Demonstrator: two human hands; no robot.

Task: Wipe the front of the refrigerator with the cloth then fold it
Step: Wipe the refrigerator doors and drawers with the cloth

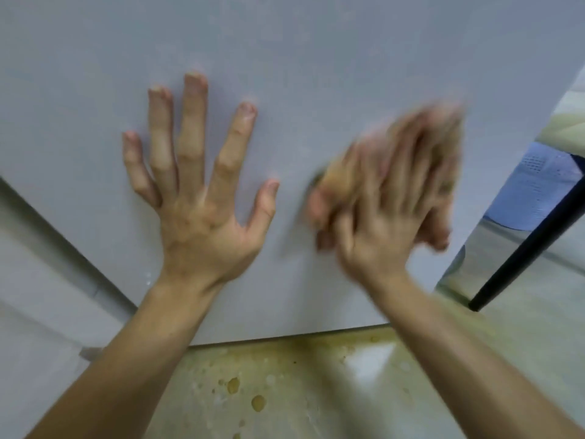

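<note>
Pressing tan cloth (337,174) flat on refrigerator front (316,58) with right hand (386,210), low on the door, right of centre. Fingers seemingly straight over cloth, not clenched; too blurred to tell any thumb pinch. Bracing with left hand (196,201): fingers splayed wide, palm flat on door, holding nothing. Probably soft, light, limp cloth: sliding easily on smooth panel, bunching under palm; best pinched at corners for folding. Working close to door's right edge, bottom edge near; black pole (525,248) just beyond. Plenty of bare panel above and leftward. Stained floor (285,391) below.
</note>
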